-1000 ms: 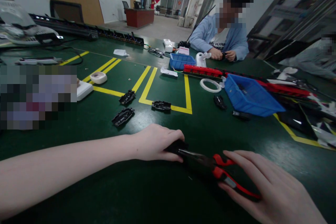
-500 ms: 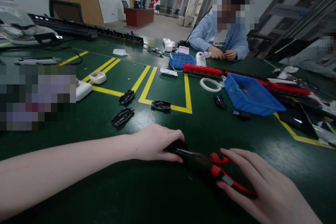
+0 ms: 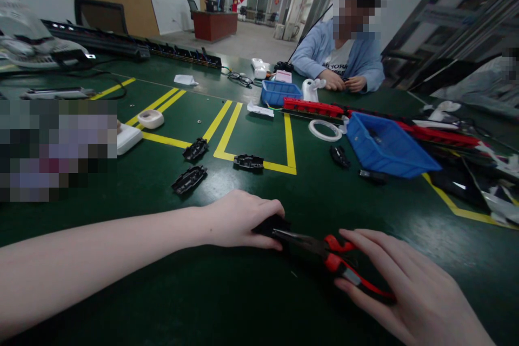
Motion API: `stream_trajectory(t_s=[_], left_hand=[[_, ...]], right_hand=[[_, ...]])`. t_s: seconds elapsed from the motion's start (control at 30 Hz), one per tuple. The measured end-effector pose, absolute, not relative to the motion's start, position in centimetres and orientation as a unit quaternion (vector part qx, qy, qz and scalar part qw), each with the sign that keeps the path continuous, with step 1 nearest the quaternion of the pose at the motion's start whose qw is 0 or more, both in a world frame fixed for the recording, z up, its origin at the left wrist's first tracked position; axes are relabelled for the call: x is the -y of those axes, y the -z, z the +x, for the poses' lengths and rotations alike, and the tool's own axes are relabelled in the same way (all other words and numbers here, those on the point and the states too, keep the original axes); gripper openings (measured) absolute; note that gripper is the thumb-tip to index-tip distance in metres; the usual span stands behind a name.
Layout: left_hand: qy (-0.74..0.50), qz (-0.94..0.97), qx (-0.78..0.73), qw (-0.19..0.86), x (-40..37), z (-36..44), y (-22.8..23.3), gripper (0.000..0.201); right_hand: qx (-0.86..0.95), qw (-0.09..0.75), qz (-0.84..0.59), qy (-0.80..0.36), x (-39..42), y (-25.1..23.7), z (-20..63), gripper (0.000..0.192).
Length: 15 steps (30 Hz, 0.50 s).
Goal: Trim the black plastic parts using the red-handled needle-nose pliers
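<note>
My left hand (image 3: 247, 221) is closed around a black plastic part (image 3: 271, 225), its thumb on top and most of the part hidden in the palm. In my right hand (image 3: 405, 275) are red-handled long-nose pliers (image 3: 338, 260), gripped by the handles. The narrow jaws point left and touch the black part at its near end; whether they pinch it I cannot tell. Beyond my left hand lie similar black plastic parts: one nearest (image 3: 190, 179), another behind it (image 3: 195, 149), and a third on the yellow tape (image 3: 248, 162).
A blue bin (image 3: 389, 146) stands at the right, with black pieces (image 3: 339, 156) beside it. A white ring (image 3: 325, 130), a tape roll (image 3: 150, 119) and a smaller blue bin (image 3: 281, 93) sit farther back. Across the table sits a person (image 3: 340, 59). Yellow tape marks the green tabletop.
Almost nothing differs. Both hands, the pliers and the black part keep nearly the same place; the view has shifted very slightly.
</note>
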<state>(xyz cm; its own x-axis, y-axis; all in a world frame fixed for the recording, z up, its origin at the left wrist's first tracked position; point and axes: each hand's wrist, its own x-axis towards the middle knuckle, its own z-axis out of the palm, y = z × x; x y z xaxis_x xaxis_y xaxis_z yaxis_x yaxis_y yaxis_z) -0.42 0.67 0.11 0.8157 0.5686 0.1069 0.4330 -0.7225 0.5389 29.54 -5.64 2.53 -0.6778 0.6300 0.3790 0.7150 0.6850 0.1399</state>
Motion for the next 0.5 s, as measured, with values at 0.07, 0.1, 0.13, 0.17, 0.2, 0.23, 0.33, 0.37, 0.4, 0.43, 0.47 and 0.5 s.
stream_trajectory(t_s=[0.07,0.1,0.13,0.17,0.2,0.23,0.33,0.37,0.4,0.43,0.47,0.5], left_hand=[[-0.134,0.919,-0.273,0.252,-0.66,-0.44,-0.09,0.036],[-0.135,0.919,-0.273,0.250,-0.65,-0.44,-0.07,0.036],[-0.136,0.920,-0.273,0.247,-0.64,-0.45,-0.06,0.036],[-0.136,0.920,-0.273,0.246,-0.64,-0.45,-0.06,0.036],[-0.136,0.920,-0.272,0.246,-0.64,-0.45,-0.05,0.036],[-0.136,0.921,-0.272,0.246,-0.64,-0.46,-0.06,0.037],[-0.137,0.920,-0.271,0.247,-0.66,-0.47,-0.06,0.037],[-0.139,0.920,-0.270,0.248,-0.67,-0.48,-0.07,0.036],[-0.139,0.920,-0.269,0.249,-0.68,-0.48,-0.06,0.036],[-0.140,0.920,-0.268,0.250,-0.68,-0.49,-0.06,0.036],[-0.140,0.920,-0.268,0.249,-0.67,-0.49,-0.04,0.037],[-0.141,0.921,-0.268,0.247,-0.67,-0.50,-0.02,0.037]], right_hand=[[0.906,0.150,-0.367,0.149,5.56,-2.66,29.58,0.047],[0.907,0.148,-0.363,0.155,5.51,-2.74,29.58,0.047],[0.908,0.145,-0.357,0.163,5.45,-2.81,29.58,0.046],[0.909,0.143,-0.351,0.172,5.41,-2.87,29.56,0.046],[0.910,0.141,-0.344,0.183,5.39,-2.90,29.54,0.045],[0.910,0.139,-0.340,0.193,5.39,-2.90,29.50,0.045],[0.904,0.141,-0.340,0.218,5.55,-2.74,29.32,0.044],[0.902,0.141,-0.342,0.222,5.62,-2.65,29.23,0.043],[0.901,0.140,-0.345,0.224,5.68,-2.57,29.13,0.043],[0.900,0.139,-0.346,0.225,5.73,-2.50,29.04,0.043],[0.900,0.137,-0.346,0.226,5.75,-2.45,28.94,0.042],[0.901,0.136,-0.345,0.226,5.76,-2.42,28.86,0.042]])
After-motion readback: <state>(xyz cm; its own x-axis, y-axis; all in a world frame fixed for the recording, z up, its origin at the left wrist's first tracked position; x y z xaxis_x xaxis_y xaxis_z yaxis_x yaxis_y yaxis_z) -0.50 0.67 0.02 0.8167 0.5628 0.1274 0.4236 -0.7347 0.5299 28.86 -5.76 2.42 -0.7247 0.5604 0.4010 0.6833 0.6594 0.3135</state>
